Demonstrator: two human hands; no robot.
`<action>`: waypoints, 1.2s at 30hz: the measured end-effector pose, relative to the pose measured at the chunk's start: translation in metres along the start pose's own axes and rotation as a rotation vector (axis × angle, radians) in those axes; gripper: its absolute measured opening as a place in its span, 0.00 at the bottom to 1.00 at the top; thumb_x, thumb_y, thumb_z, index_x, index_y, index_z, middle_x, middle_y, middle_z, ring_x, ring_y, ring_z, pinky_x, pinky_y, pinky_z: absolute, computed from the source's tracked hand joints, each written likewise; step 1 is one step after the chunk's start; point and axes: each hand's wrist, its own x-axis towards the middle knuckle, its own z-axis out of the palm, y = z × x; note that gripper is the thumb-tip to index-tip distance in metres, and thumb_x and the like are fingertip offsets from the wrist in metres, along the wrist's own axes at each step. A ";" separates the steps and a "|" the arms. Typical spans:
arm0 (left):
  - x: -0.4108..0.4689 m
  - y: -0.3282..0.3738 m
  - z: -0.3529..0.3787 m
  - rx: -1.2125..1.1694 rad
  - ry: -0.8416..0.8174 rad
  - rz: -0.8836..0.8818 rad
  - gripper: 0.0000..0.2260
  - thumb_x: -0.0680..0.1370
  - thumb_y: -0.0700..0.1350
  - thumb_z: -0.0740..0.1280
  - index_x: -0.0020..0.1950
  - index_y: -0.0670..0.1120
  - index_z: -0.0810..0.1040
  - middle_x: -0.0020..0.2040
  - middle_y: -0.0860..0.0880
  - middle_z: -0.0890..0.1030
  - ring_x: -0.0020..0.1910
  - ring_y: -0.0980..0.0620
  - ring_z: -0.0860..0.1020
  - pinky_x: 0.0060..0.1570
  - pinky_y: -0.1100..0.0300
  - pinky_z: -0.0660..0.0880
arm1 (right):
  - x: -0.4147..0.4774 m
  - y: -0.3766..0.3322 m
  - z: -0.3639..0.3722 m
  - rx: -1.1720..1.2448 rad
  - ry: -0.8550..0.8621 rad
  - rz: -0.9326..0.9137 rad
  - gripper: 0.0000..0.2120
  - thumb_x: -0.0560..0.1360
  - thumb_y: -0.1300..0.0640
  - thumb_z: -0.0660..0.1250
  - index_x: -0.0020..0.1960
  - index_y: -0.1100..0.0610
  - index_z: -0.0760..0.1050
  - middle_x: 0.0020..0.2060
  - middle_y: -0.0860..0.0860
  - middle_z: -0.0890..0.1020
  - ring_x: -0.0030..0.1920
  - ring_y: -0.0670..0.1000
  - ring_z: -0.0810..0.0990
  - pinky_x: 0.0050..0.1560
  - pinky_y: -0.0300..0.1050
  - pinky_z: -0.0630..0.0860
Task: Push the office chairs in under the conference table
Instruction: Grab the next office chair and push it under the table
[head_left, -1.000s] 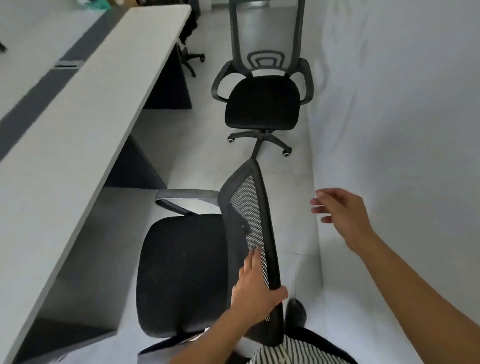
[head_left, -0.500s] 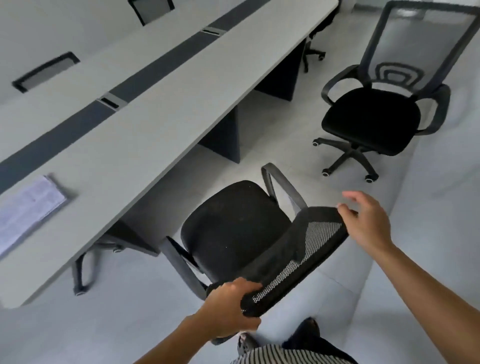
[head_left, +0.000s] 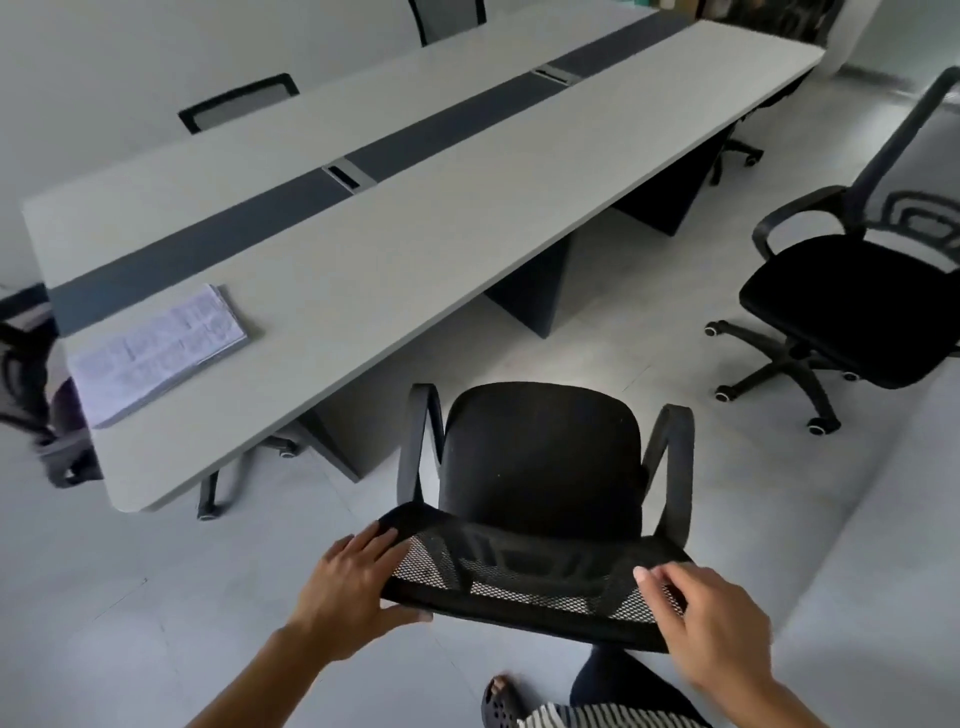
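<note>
The black mesh-backed office chair with looped plastic armrests (head_left: 540, 467) stood on the pale tiled floor (head_left: 130, 597) just near of the long grey worktop with a dark centre strip (head_left: 395, 228), its seat facing the worktop's near edge but not yet under it. The left hand (head_left: 348, 587) clasped the left corner of the mesh backrest, thumb beneath and fingers over the top rail; the right hand (head_left: 711, 623) lay over the right corner, fingers draped on the mesh, its grip looking looser. A hold at both corners would likely keep the castors from swinging the chair off line. Ahead, the gap between two dark panel legs looked wide enough for the seat, though the armrests might meet the worktop's edge. A second black swivel chair (head_left: 852, 312) stood well apart at far right, leaving open floor between. A stack of printed papers (head_left: 156, 348) lay on the worktop's left end.
</note>
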 end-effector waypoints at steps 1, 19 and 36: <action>0.001 -0.001 0.000 -0.017 0.003 -0.016 0.36 0.66 0.77 0.54 0.59 0.53 0.79 0.58 0.51 0.82 0.59 0.47 0.80 0.53 0.49 0.78 | 0.008 -0.001 0.001 -0.020 0.016 -0.020 0.22 0.72 0.36 0.54 0.33 0.48 0.78 0.27 0.43 0.79 0.26 0.49 0.78 0.25 0.37 0.64; 0.138 -0.057 -0.045 0.008 0.002 -0.163 0.36 0.68 0.75 0.51 0.57 0.51 0.80 0.54 0.50 0.84 0.53 0.46 0.82 0.46 0.49 0.80 | 0.228 -0.029 0.038 0.075 -0.039 -0.079 0.10 0.73 0.46 0.67 0.37 0.49 0.80 0.32 0.44 0.83 0.30 0.49 0.75 0.27 0.34 0.61; 0.249 -0.104 -0.067 -0.160 0.086 -0.416 0.41 0.64 0.79 0.52 0.62 0.52 0.76 0.60 0.53 0.80 0.60 0.48 0.77 0.56 0.51 0.74 | 0.434 -0.095 0.055 0.099 -0.147 -0.146 0.04 0.70 0.54 0.69 0.36 0.50 0.79 0.28 0.44 0.77 0.32 0.54 0.74 0.32 0.41 0.67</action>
